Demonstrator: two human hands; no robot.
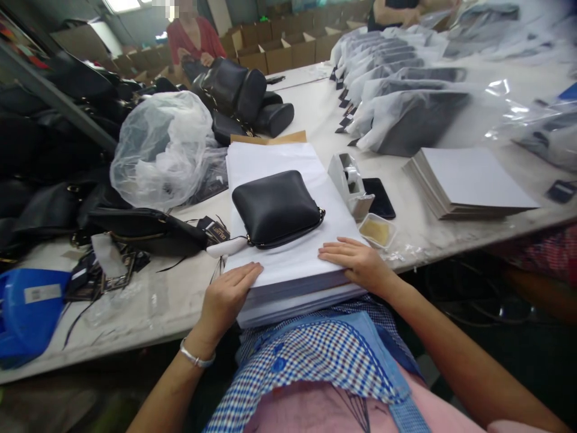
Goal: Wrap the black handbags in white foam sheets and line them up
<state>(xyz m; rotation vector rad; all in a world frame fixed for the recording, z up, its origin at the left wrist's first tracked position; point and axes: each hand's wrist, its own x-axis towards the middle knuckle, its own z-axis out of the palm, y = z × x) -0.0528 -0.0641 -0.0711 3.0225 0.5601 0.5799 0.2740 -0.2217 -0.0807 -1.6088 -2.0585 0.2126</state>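
A small black leather pouch (276, 206) lies on top of a thick stack of white paper sheets (288, 264) at the table's near edge. My left hand (229, 294) rests flat on the stack's near left corner, fingers stretched out. My right hand (354, 258) lies flat on the near right part of the top sheet, fingers spread and pointing left toward the pouch. Neither hand holds anything. A silver bracelet (196, 359) circles my left wrist.
A tape dispenser (349, 183), a black phone (379, 197) and a small plastic tub (377, 230) sit right of the stack. A grey card stack (469, 180) and several bagged items (396, 90) lie further right. Black bags (144, 231), a crumpled plastic bag (162, 150) and a blue object (27, 313) crowd the left. A person in red (192, 39) stands at the back.
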